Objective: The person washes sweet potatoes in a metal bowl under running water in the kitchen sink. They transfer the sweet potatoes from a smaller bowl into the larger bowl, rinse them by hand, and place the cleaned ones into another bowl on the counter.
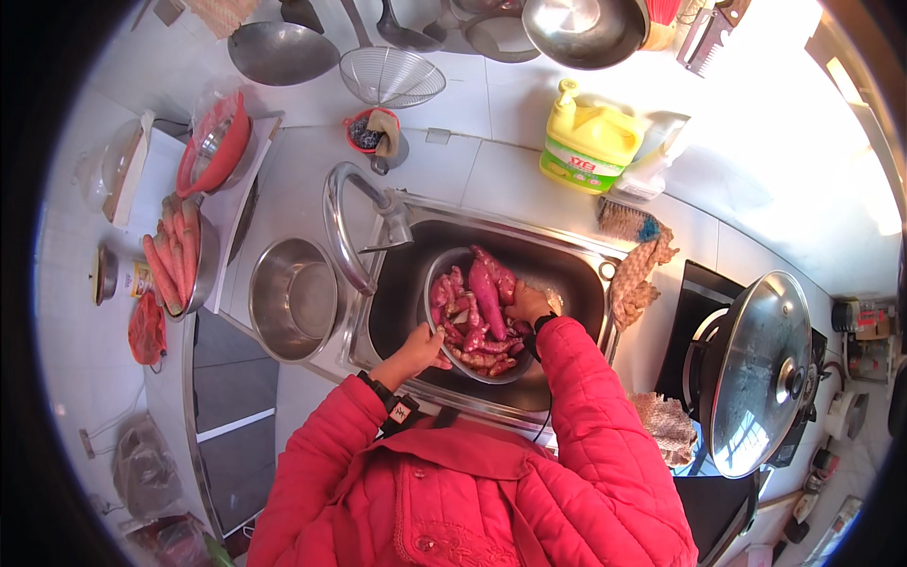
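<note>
A round metal basin [434,273] full of purple-red sweet potatoes [485,290] is in the stainless steel sink [581,283], tilted a little. My left hand [418,352] grips the basin's near left rim, thumb on the rim. At the basin's right side, my right hand [529,303] touches the sweet potatoes; its fingertips are partly hidden, so whether it holds one cannot be told. The chrome faucet [347,212] arches at the sink's left, its spout left of the basin. An empty metal bowl [294,301] stands on the counter left of the sink.
Carrots [173,255] fill a bowl at the left, by a red basin [216,149]. Behind the sink stand a yellow detergent jug [588,145] and a scrubbing brush [623,218]. A cloth [638,280] lies right of the sink, near a glass-lidded wok [762,375] on the stove.
</note>
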`<state>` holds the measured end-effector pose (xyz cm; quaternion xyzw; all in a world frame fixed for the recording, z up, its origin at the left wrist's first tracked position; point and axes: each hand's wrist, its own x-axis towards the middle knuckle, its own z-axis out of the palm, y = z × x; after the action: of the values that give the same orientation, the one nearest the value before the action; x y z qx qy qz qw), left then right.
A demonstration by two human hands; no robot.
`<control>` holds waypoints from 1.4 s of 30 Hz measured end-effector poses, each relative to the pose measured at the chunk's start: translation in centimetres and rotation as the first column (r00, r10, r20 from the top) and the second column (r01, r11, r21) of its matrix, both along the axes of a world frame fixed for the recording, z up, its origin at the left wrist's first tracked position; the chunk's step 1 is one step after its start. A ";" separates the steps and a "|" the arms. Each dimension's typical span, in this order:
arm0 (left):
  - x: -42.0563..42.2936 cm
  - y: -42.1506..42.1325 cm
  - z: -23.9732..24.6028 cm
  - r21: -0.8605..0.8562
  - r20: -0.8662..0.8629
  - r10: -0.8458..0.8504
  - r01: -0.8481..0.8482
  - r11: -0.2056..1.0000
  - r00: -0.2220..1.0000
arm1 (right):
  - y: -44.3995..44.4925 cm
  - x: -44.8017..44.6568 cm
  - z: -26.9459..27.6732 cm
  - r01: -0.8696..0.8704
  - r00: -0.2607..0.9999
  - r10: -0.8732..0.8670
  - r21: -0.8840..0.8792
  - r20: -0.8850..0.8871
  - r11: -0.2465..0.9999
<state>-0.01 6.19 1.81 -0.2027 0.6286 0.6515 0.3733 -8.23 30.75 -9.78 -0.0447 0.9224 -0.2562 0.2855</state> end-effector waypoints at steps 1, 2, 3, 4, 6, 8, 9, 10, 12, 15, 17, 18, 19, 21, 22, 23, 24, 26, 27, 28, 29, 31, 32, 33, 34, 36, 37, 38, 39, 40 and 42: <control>-0.1 0.0 -0.1 0.007 -0.001 -0.006 0.006 1.000 1.000 | 0.0 0.0 0.0 0.006 1.000 -0.006 0.004 0.008 1.000; -0.1 0.0 -0.1 0.003 -0.008 -0.017 0.017 1.000 1.000 | 0.0 0.0 -0.1 0.012 1.000 -0.012 0.008 0.015 1.000; -0.2 0.0 -0.1 0.018 -0.006 -0.010 0.010 1.000 1.000 | 0.0 0.0 -0.1 0.011 1.000 -0.011 0.000 0.012 1.000; -0.2 0.1 -0.2 0.020 -0.008 -0.008 0.008 1.000 1.000 | 0.1 0.0 -0.1 0.010 1.000 -0.010 -0.008 0.008 1.000; -0.2 0.1 -0.2 0.016 -0.018 -0.009 0.009 1.000 1.000 | 0.1 -0.1 -0.1 0.006 1.000 -0.006 -0.016 0.013 1.000; -0.2 0.2 -0.2 -0.012 -0.031 -0.014 0.014 1.000 0.999 | 0.2 -0.1 0.0 0.010 0.999 -0.009 -0.011 0.038 1.000; -0.2 0.2 -0.2 -0.008 -0.037 -0.014 0.013 1.000 0.999 | 0.2 -0.1 0.0 -0.013 1.000 0.013 0.002 0.025 1.000; -0.2 0.2 -0.2 -0.017 -0.040 -0.014 0.013 1.000 0.999 | 0.2 -0.1 0.0 -0.029 0.999 0.029 0.021 0.023 0.999; -0.2 0.2 -0.2 -0.029 -0.044 -0.020 0.018 0.999 0.999 | 0.2 -0.1 0.0 -0.050 0.999 0.049 0.045 0.013 0.998; -0.3 0.3 -0.2 -0.035 -0.044 -0.031 0.029 0.999 0.999 | 0.2 0.0 -0.2 -0.060 0.998 0.060 0.055 -0.002 0.997; -0.3 0.3 -0.1 -0.051 -0.044 -0.030 0.028 0.998 0.999 | 0.2 0.0 -0.4 -0.059 0.998 0.060 0.051 -0.001 0.997; -0.4 0.3 -0.1 -0.041 -0.039 -0.026 0.024 0.999 0.999 | 0.1 0.0 -0.5 -0.056 0.998 0.056 0.052 -0.003 0.997; -0.4 0.3 -0.1 -0.044 -0.035 -0.023 0.021 0.999 0.999 | 0.1 0.0 -0.5 -0.053 0.999 0.053 0.053 -0.005 0.997; -0.4 0.4 0.0 -0.057 -0.015 -0.030 0.029 0.998 0.999 | 0.2 0.0 -0.6 -0.047 0.999 0.047 0.049 -0.004 0.998; -0.5 0.4 0.1 -0.069 0.000 -0.040 0.040 0.997 0.999 | 0.2 0.0 -0.6 -0.044 0.999 0.044 0.043 -0.002 0.998; -0.5 0.4 0.2 -0.093 0.017 -0.048 0.049 0.994 0.999 | 0.2 0.0 -0.6 -0.037 0.999 0.036 0.046 0.012 0.998; -0.5 0.5 0.3 -0.080 0.007 -0.048 0.049 0.996 0.999 | 0.2 0.0 -0.6 -0.029 1.000 0.028 0.023 0.006 0.999; -0.5 0.5 0.5 -0.081 -0.007 -0.044 0.043 0.996 0.999 | 0.2 0.0 -0.4 0.004 1.000 -0.004 -0.003 0.022 1.000; -0.5 0.6 0.5 -0.085 -0.011 -0.044 0.043 0.995 0.999 | 0.2 0.1 -0.4 0.002 1.000 -0.001 -0.009 0.015 1.000; -0.5 0.6 0.6 -0.089 -0.013 -0.043 0.042 0.995 0.999 | 0.2 0.1 -0.3 0.006 1.000 -0.006 -0.012 0.013 1.000; -0.5 0.6 0.7 -0.093 -0.017 -0.042 0.041 0.995 0.999 | 0.2 0.1 -0.2 0.012 1.000 -0.012 -0.012 0.023 1.000; -0.5 0.6 0.7 -0.077 -0.017 -0.047 0.045 0.996 0.999 | 0.2 0.1 -0.1 0.008 1.000 -0.008 -0.018 0.018 1.000; -0.5 0.6 0.7 -0.069 -0.018 -0.049 0.048 0.996 0.999 | 0.2 0.1 -0.1 0.013 1.000 -0.013 -0.010 0.027 1.000; -0.5 0.5 0.6 -0.072 -0.012 -0.048 0.047 0.996 0.999 | 0.2 0.1 -0.1 0.004 1.000 -0.004 -0.012 0.018 1.000; -0.5 0.5 0.5 -0.076 -0.006 -0.046 0.045 0.996 0.999 | 0.2 0.1 0.0 0.001 1.000 0.000 -0.005 0.016 1.000; -0.5 0.4 0.4 -0.073 0.001 -0.049 0.049 0.996 0.999 | 0.2 0.1 0.0 -0.005 1.000 0.005 0.001 0.016 1.000; -0.5 0.3 0.3 -0.067 0.001 -0.055 0.055 0.996 0.998 | 0.2 0.1 0.0 -0.006 1.000 0.006 0.001 0.019 1.000; -0.5 0.3 0.2 -0.060 0.002 -0.060 0.060 0.996 0.998 | 0.2 0.1 0.1 -0.001 1.000 0.001 0.008 0.029 1.000; -0.5 0.3 0.1 -0.060 -0.003 -0.058 0.057 0.997 0.998 | 0.2 0.1 0.1 -0.008 1.000 0.008 0.000 0.023 1.000; -0.5 0.3 0.1 -0.060 -0.007 -0.055 0.054 0.997 0.998 | 0.2 0.0 0.2 -0.009 1.000 0.009 0.000 0.024 1.000; -0.6 0.4 0.0 -0.057 -0.011 -0.057 0.056 0.997 0.998 | 0.2 0.0 0.3 -0.014 0.999 0.013 0.011 0.034 1.000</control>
<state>-0.56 6.55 1.85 -0.1914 0.6547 0.6238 0.3817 -8.18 30.96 -9.52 -0.0450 0.9187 -0.2496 0.3029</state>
